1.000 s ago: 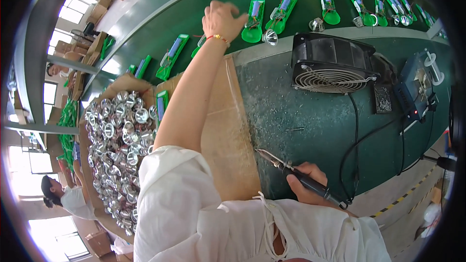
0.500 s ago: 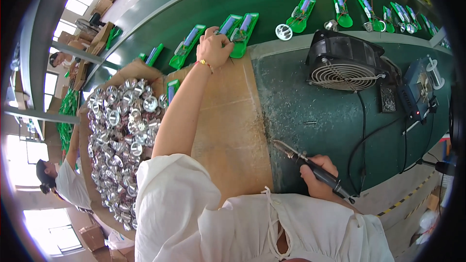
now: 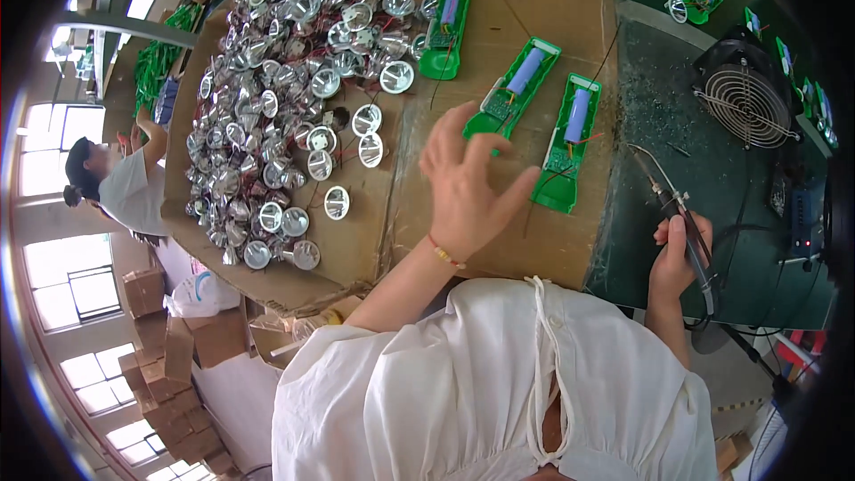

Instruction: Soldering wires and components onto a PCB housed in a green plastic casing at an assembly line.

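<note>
Left hand [image 3: 468,187] hovers open, fingers spread, over the cardboard [image 3: 534,240] beside two green trays [image 3: 570,142] near its right edge, their long axes running away from her. Right hand [image 3: 677,254] grips the soldering iron [image 3: 672,205], tip pointing at the nearer tray.

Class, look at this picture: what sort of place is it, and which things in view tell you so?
Probably a small electronics assembly workshop: a heap of silver reflector cups on cardboard, green half-cases with batteries and circuit boards, and a soldering iron in the right hand.
</note>
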